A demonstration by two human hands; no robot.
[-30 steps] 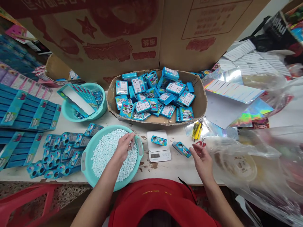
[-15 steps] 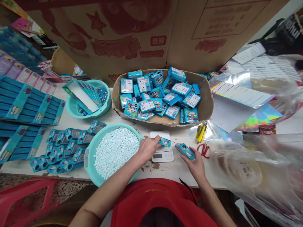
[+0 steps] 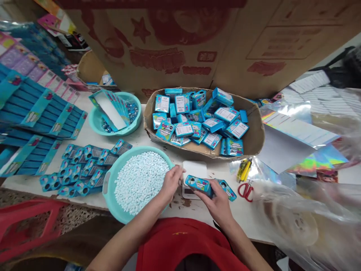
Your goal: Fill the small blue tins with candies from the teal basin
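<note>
My right hand [image 3: 217, 203] grips a blue candy box [image 3: 197, 183] with a round hole in its printed narrow side. The box is above the small white kitchen scale [image 3: 194, 167] and hides much of its front. A second blue candy box [image 3: 228, 191] is just behind my right hand, partly covered by its fingers; whether they touch it I cannot tell. Between the scale and the turquoise basin [image 3: 105, 184] of pale blue candies [image 3: 141, 180], my left hand [image 3: 172, 182] has its fingers pinched together. What they hold, if anything, does not show.
Behind the scale, a cut-down carton [image 3: 254, 146] contains many blue boxes. More holed boxes [image 3: 81, 169] lie left of the basin, before a smaller turquoise basin [image 3: 138, 126]. Red scissors [image 3: 246, 192], a yellow cutter [image 3: 246, 170] and clear plastic [image 3: 299, 222] occupy the right side.
The box that my left hand held over the scale is now in my right hand. My right hand has moved left, leaving its earlier box behind it. The view has shifted slightly.
</note>
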